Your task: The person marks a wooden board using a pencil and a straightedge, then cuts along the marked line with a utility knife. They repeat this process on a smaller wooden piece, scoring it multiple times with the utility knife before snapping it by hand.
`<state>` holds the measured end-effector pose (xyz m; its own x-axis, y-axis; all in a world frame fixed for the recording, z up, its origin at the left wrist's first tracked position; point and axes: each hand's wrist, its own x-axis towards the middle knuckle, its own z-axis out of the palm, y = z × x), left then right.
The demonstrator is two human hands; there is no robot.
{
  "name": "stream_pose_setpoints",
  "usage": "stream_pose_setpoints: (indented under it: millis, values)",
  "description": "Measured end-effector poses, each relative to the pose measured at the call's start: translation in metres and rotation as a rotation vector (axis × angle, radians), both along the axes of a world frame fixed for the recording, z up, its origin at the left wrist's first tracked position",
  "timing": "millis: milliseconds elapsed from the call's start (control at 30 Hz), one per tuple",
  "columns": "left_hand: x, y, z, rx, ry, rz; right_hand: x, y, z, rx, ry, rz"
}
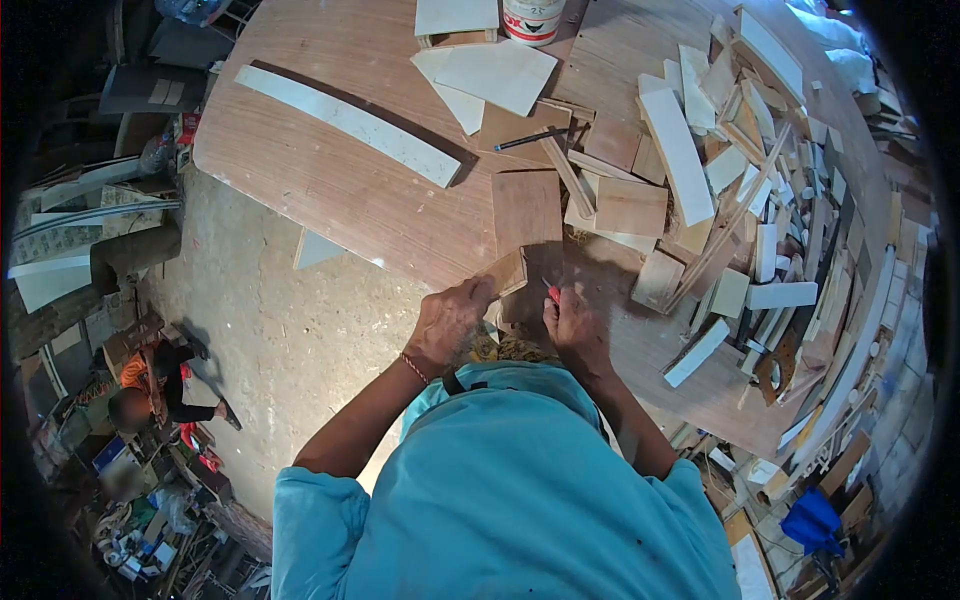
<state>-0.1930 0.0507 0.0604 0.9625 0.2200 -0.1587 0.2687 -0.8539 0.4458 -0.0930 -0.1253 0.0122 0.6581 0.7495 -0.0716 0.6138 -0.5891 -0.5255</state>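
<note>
Near the table's front edge, my left hand (452, 318) grips a small wooden piece (508, 273) that is held tilted, with a pale edge showing. Just to its right, my right hand (578, 325) is closed around a small tool with a red handle (553, 293); its thin tip points up and left, close to the wooden piece. A flat brown board (527, 208) lies on the table beyond both hands. Farther back a dark pen-like stick (531, 140) rests across some boards.
The wooden table (350, 190) carries a long white strip (350, 125) at left and a large pile of offcuts (740, 200) at right. A white bucket (532, 20) stands at the back. Another person (160, 380) is low at the far left.
</note>
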Motion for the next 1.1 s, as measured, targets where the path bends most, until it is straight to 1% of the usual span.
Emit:
stream_pose_setpoints:
  millis: [67, 133, 167, 233, 267, 333, 400, 467, 533, 567, 667, 733, 767, 833, 867, 933, 1100]
  values:
    - [0.0, 0.004, -0.002, -0.027, -0.015, -0.025, 0.002, 0.002, -0.001, 0.003, -0.011, 0.001]
    - [-0.001, 0.005, -0.006, -0.002, -0.016, -0.044, 0.005, 0.006, 0.004, -0.067, 0.13, -0.025]
    - [-0.001, 0.006, -0.007, 0.027, -0.019, -0.062, 0.007, 0.009, 0.006, -0.068, 0.131, -0.023]
    - [-0.001, 0.007, -0.007, -0.002, -0.012, -0.047, 0.008, 0.013, 0.008, -0.186, 0.21, -0.024]
    - [0.0, 0.008, -0.008, -0.029, -0.008, -0.033, 0.008, 0.013, 0.003, -0.188, 0.212, -0.024]
    - [0.0, 0.008, -0.007, -0.027, 0.021, -0.045, 0.008, 0.013, -0.01, -0.118, 0.102, -0.007]
    - [0.0, 0.01, -0.006, -0.023, 0.047, -0.055, 0.01, 0.014, -0.012, -0.15, 0.147, -0.008]
    - [0.0, 0.011, -0.005, -0.019, 0.011, -0.07, 0.011, 0.016, -0.009, -0.183, 0.192, -0.006]
    - [-0.001, 0.01, -0.007, -0.019, 0.003, -0.068, 0.012, 0.018, -0.006, -0.181, 0.097, 0.001]
    - [-0.001, 0.01, -0.007, -0.016, -0.007, -0.064, 0.01, 0.016, -0.009, -0.18, 0.094, 0.002]
    - [0.004, 0.008, -0.001, -0.024, 0.022, -0.045, 0.006, 0.003, -0.017, -0.12, 0.035, -0.02]
    - [0.005, 0.008, 0.0, -0.001, 0.029, -0.06, 0.008, -0.003, -0.007, -0.018, -0.01, 0.06]
    - [0.007, 0.008, -0.001, 0.022, 0.03, -0.076, 0.009, -0.001, -0.002, -0.021, -0.011, 0.058]
    - [0.008, 0.008, 0.0, 0.028, 0.064, -0.088, 0.009, 0.002, 0.006, -0.119, 0.104, 0.028]
    - [0.008, 0.008, 0.0, 0.039, 0.102, -0.096, 0.01, 0.002, 0.005, -0.119, 0.106, 0.029]
    - [0.007, 0.008, -0.001, 0.039, 0.096, -0.099, 0.011, 0.004, -0.001, -0.076, 0.101, 0.04]
    - [0.009, 0.009, 0.0, 0.027, 0.118, -0.121, 0.014, 0.006, -0.007, -0.108, 0.171, 0.029]
